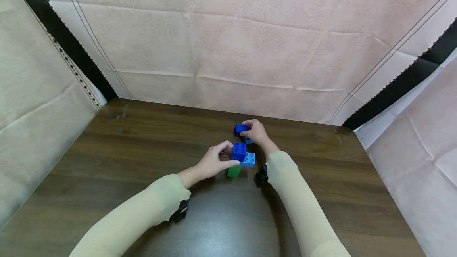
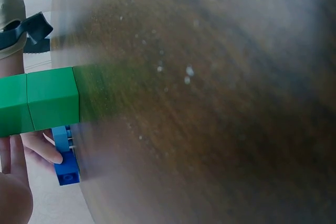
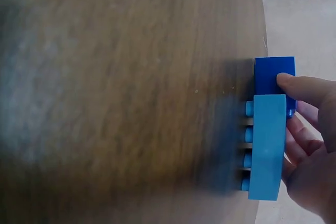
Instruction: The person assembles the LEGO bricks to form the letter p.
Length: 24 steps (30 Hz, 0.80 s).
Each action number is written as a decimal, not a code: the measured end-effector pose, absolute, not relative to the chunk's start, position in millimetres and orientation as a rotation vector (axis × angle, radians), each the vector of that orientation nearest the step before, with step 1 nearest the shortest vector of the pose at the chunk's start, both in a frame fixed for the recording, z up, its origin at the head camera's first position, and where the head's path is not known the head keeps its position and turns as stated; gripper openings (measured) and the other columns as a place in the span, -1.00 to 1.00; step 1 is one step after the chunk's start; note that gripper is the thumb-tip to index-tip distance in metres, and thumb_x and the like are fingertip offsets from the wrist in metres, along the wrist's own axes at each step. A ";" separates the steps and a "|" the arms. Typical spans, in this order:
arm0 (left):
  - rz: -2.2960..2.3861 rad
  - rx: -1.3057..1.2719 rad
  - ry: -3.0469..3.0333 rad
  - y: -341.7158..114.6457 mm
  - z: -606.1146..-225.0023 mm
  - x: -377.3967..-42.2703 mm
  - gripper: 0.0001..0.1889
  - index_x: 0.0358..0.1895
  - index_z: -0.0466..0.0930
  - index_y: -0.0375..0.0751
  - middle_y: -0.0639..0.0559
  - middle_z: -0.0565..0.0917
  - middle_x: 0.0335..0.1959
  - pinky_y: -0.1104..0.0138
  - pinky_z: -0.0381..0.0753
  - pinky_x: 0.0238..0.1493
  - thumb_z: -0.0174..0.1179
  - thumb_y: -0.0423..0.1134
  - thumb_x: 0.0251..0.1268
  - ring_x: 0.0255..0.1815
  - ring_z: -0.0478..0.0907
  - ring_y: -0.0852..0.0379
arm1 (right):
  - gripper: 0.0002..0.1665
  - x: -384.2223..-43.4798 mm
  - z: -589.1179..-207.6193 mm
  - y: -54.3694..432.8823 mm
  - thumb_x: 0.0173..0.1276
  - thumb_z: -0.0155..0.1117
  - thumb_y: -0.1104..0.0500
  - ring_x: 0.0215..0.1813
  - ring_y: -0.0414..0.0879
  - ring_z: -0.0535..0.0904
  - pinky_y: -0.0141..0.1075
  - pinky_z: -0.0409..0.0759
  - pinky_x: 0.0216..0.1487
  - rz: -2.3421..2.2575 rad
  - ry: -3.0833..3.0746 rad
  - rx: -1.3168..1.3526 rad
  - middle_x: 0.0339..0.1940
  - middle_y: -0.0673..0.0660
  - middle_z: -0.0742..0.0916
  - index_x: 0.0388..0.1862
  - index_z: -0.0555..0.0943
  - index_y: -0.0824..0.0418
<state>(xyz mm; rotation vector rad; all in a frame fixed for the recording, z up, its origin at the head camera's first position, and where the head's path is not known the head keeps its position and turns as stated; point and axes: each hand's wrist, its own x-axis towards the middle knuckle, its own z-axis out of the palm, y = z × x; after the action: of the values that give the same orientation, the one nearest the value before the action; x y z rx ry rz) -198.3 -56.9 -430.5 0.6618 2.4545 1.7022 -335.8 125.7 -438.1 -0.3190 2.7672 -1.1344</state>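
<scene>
My left hand (image 1: 210,162) grips a small stack of toy building bricks, thumb and fingers about a dark blue brick (image 1: 239,151). A light blue brick (image 1: 248,159) juts out to its right, and green bricks (image 2: 52,100) sit lower in the stack. Farther back, my right hand (image 1: 256,132) pinches another dark blue brick (image 1: 240,129) between thumb and fingers. Against that one is a long light blue brick (image 3: 268,148), its studs turned toward the table side in the right wrist view. In the head view, the right hand partly hides this pair.
The brown wooden table (image 1: 143,142) has a far edge just behind the right hand. Pale patterned cloth (image 1: 232,43) hangs beyond it and at both sides. Dark straps with small devices (image 1: 262,175) circle both wrists.
</scene>
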 end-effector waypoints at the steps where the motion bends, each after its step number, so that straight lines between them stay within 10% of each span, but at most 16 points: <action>1: 1.701 0.659 2.455 -56.7 -430.5 -198.3 -0.71 -0.10 0.43 -0.12 -0.05 0.61 -0.15 0.20 0.54 0.09 0.28 -0.18 0.18 -0.09 0.54 0.11 | -0.55 -335.6 -437.3 126.1 0.23 0.31 0.20 0.14 0.16 0.45 -0.03 0.48 0.19 -1.152 2.765 -0.317 0.13 0.28 0.52 0.11 0.53 0.25; 24: 1.696 0.671 2.466 -58.0 -431.8 -199.4 -0.72 -0.11 0.44 -0.10 -0.02 0.61 -0.17 0.20 0.55 0.07 0.28 -0.15 0.18 -0.11 0.54 0.12 | -0.53 -326.9 -421.1 132.5 0.24 0.29 0.17 0.18 0.13 0.45 -0.02 0.47 0.20 -1.493 2.676 -0.246 0.13 0.26 0.54 0.11 0.45 0.22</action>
<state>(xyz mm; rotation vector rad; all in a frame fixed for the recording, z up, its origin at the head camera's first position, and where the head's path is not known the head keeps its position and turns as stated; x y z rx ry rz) -199.4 -58.0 -431.8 0.6714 2.4656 1.6956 -326.9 132.5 -421.1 -0.2460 2.6755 -1.4928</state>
